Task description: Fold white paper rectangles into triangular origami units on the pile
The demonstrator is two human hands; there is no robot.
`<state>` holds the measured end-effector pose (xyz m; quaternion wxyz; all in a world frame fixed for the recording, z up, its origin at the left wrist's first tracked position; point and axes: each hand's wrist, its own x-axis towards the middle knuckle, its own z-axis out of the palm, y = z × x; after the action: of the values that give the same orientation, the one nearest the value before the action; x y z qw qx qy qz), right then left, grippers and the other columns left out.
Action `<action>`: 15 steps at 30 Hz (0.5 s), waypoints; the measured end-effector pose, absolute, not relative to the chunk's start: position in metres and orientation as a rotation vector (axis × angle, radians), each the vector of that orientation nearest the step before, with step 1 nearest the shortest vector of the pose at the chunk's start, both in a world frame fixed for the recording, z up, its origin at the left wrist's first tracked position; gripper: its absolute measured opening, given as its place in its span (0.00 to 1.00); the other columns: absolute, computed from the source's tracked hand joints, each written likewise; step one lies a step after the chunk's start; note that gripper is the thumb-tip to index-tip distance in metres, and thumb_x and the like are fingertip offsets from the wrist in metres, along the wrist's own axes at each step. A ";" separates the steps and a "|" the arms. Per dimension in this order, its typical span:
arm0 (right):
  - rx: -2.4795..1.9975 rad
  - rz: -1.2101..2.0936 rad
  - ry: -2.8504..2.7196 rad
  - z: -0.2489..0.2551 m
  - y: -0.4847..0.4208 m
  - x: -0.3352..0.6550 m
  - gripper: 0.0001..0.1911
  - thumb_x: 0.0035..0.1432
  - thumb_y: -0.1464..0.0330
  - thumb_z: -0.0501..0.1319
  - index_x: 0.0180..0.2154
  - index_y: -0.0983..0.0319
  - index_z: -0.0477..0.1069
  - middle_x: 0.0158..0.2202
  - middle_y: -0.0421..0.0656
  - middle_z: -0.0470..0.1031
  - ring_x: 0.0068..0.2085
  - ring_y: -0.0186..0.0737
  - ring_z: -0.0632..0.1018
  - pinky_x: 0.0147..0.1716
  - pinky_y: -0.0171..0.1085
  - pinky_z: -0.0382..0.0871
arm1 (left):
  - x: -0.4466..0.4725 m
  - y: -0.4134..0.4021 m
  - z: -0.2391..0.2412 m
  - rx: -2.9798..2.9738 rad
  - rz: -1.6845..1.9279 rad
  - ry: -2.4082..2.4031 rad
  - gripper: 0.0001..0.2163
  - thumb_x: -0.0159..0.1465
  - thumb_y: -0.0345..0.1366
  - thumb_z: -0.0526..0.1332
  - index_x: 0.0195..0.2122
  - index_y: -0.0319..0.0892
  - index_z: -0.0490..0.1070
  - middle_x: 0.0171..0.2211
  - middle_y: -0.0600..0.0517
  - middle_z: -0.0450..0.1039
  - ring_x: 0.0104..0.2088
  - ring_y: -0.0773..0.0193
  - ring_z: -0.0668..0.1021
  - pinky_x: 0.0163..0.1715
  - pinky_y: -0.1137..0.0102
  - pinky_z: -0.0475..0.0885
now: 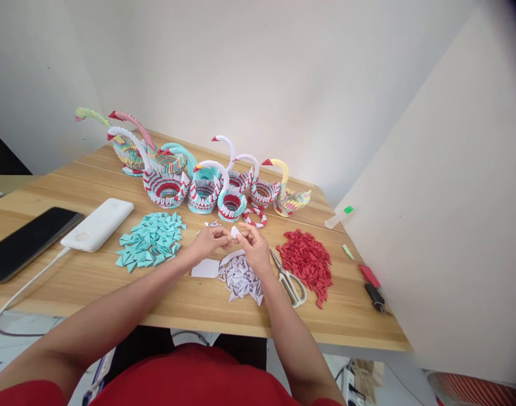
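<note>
My left hand (207,241) and my right hand (254,247) meet above the wooden table (92,186), both pinching one small folded white paper piece (234,232) between the fingertips. Just below them lie a heap of folded white triangles (241,278) and a flat white paper slip (206,268). To the left sits a pile of turquoise triangles (151,239). On the right is a pile of red triangles (307,261), with white-handled scissors (290,281) beside my right wrist.
Several paper swans (167,183) stand in a row at the back of the table, with a small red-and-white ring (255,217) in front. A white power bank (97,224) and a dark phone (28,241) lie left. A white wall (452,197) closes the right side.
</note>
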<state>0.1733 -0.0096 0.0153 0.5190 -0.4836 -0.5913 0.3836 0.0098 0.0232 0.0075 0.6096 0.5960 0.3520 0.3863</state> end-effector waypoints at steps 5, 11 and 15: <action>-1.159 0.981 -1.340 0.016 -0.009 0.172 0.20 0.52 0.62 0.63 0.48 0.59 0.70 0.29 0.39 0.77 0.32 0.38 0.78 0.38 0.38 0.71 | 0.009 0.021 0.012 1.319 0.904 0.805 0.11 0.54 0.41 0.64 0.29 0.36 0.73 0.27 0.49 0.74 0.26 0.68 0.73 0.31 0.71 0.69; -1.218 0.998 -1.277 0.017 -0.008 0.173 0.12 0.50 0.60 0.64 0.33 0.61 0.72 0.30 0.41 0.78 0.30 0.38 0.77 0.36 0.38 0.72 | 0.007 0.020 0.016 1.334 0.942 0.801 0.11 0.55 0.40 0.64 0.26 0.36 0.73 0.26 0.49 0.73 0.25 0.68 0.72 0.31 0.72 0.68; -1.227 1.009 -1.277 0.017 -0.008 0.173 0.11 0.50 0.60 0.64 0.29 0.61 0.69 0.27 0.40 0.77 0.28 0.37 0.77 0.33 0.37 0.72 | 0.007 0.021 0.017 1.345 0.937 0.820 0.11 0.54 0.40 0.64 0.26 0.36 0.73 0.26 0.49 0.74 0.26 0.67 0.72 0.31 0.71 0.67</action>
<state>0.1726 -0.0084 0.0175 0.5244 -0.5126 -0.5335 0.4215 0.0067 0.0208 0.0167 0.6087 0.5823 0.3551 0.4054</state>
